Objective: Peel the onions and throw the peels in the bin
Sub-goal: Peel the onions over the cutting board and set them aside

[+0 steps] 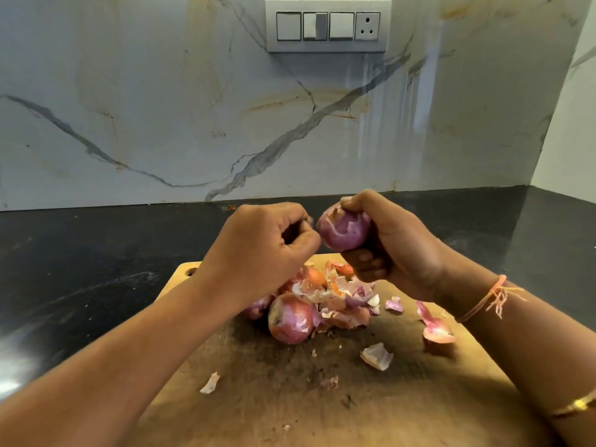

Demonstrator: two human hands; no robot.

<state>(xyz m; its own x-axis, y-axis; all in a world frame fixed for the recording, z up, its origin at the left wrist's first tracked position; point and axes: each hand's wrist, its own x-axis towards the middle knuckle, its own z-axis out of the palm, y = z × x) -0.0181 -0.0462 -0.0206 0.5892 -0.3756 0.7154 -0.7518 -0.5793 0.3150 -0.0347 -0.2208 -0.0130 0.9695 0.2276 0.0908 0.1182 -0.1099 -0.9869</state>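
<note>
Well, the right hand (390, 240) grips the onion (343, 230) above the board (387, 398) while the left hand (267, 240) curls beside it, pinching skin or not I can't tell, so a hard tug could drop it among the peels (335, 301).

Soft, moderate light. White glare on black countertop (48, 285) at its left edge. Pale streaks on marble wall (371, 98). Frame edges bow; lower corners blur.
</note>
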